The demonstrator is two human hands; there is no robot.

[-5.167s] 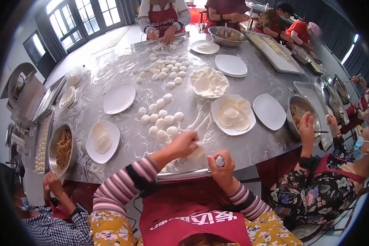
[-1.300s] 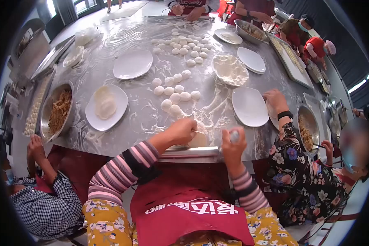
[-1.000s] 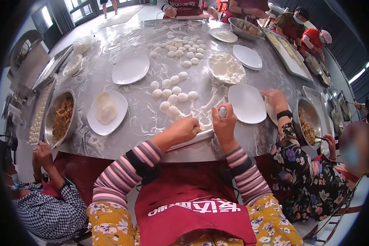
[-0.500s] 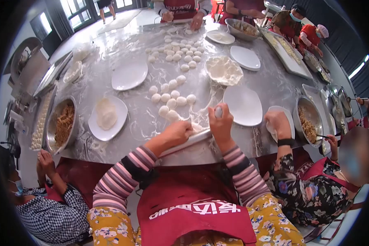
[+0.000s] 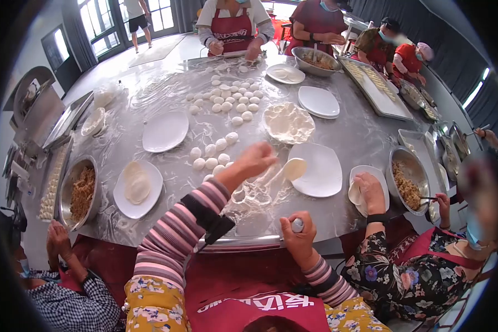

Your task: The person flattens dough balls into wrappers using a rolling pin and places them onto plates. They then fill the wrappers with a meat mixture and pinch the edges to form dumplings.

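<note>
My left hand (image 5: 254, 159) reaches out over the floured table, fingers pointing right and somewhat blurred. Just beyond its fingertips is a thin round dough wrapper (image 5: 296, 169), overlapping the left side of a white square plate (image 5: 321, 180); a small gap shows between hand and wrapper. Close to the table's front edge, my right hand (image 5: 300, 239) is closed around a rolling pin, whose grey rounded end (image 5: 297, 225) shows between thumb and forefinger. Several dough balls (image 5: 211, 163) lie left of my left hand, some hidden behind my forearm. A flour-filled bowl (image 5: 289, 123) stands beyond it.
On the left, a plate (image 5: 122, 193) holds a wrapper beside a bowl of filling (image 5: 83, 191). Right of me, a co-worker's hand (image 5: 369, 191) touches a wrapper on a plate, near another filling bowl (image 5: 409, 182). More dough balls (image 5: 235, 97) lie farther back; co-workers stand across the table.
My left hand has moved from the rolling pin up and right, and the wrapper now overlaps the plate. My right hand has come back toward the table edge, still gripping the pin. The view has tilted up.
</note>
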